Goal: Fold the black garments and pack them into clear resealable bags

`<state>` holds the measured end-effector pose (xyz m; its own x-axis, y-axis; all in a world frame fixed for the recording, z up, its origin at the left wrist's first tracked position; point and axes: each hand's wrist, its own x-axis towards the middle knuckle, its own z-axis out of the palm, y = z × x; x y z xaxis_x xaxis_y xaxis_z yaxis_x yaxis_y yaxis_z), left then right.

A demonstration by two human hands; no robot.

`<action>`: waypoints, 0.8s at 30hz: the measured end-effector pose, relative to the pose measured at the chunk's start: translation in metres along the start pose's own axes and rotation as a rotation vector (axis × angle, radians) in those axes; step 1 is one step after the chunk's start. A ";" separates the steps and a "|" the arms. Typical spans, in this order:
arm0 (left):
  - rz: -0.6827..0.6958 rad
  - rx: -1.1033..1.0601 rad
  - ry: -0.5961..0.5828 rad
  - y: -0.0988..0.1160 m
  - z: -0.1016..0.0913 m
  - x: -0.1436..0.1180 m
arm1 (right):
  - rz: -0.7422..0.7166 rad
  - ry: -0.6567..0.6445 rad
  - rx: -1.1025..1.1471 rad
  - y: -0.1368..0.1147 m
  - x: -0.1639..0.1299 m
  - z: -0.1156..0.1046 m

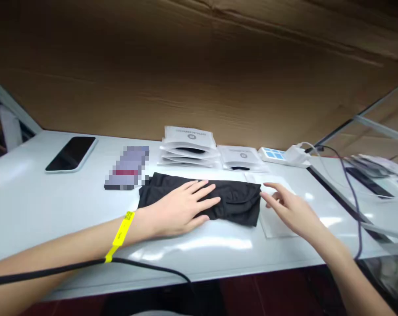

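A folded black cloth item (238, 197), perhaps a garment, lies across the middle of the white table. My left hand (185, 206) rests flat on top of it, fingers spread. At the cloth's right end is my right hand (286, 208), its fingers loosely bent and apart, with nothing visible in them. The index fingertip is close to the cloth's edge; whether it touches I cannot tell. Beneath and beside my right hand lies a flat translucent plastic bag (273, 226), partly covered by the cloth and the hand.
Behind the cloth sit a stack of white packets (188, 149) and a smaller pile (241, 158). A power strip (273, 155) with a white charger (296, 154) and cables stands at back right. Leftward lie a phone (72, 153) and a blurred-out device (128, 169). A black cord (146, 263) crosses in front.
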<state>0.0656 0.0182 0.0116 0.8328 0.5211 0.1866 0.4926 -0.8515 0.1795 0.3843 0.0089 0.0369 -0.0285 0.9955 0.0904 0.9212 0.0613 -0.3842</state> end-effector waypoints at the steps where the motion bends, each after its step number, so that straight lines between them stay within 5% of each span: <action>1: -0.002 -0.016 -0.017 -0.002 0.007 0.003 | 0.013 -0.015 0.021 -0.001 -0.002 0.005; 7: -0.029 -0.057 0.044 -0.010 0.035 0.005 | -0.001 0.044 0.130 -0.010 0.002 0.035; 11: -0.033 -0.054 0.066 -0.008 0.036 0.005 | -0.034 0.133 0.215 -0.019 0.006 0.033; 16: -0.039 -0.033 0.200 -0.003 0.031 0.008 | -0.128 0.231 0.278 -0.067 0.004 0.025; 19: -0.116 -0.023 0.427 -0.002 0.030 0.004 | -0.256 0.146 0.336 -0.108 0.000 0.034; 21: -0.189 -0.015 0.539 -0.005 0.029 -0.002 | -0.354 -0.031 0.379 -0.126 -0.004 0.040; 24: -0.254 -0.001 0.605 -0.009 0.028 -0.009 | -0.375 -0.138 0.462 -0.129 -0.008 0.041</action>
<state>0.0607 0.0192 -0.0184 0.4016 0.6467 0.6484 0.6550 -0.6977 0.2901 0.2496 -0.0042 0.0484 -0.3967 0.8984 0.1885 0.5757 0.4034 -0.7112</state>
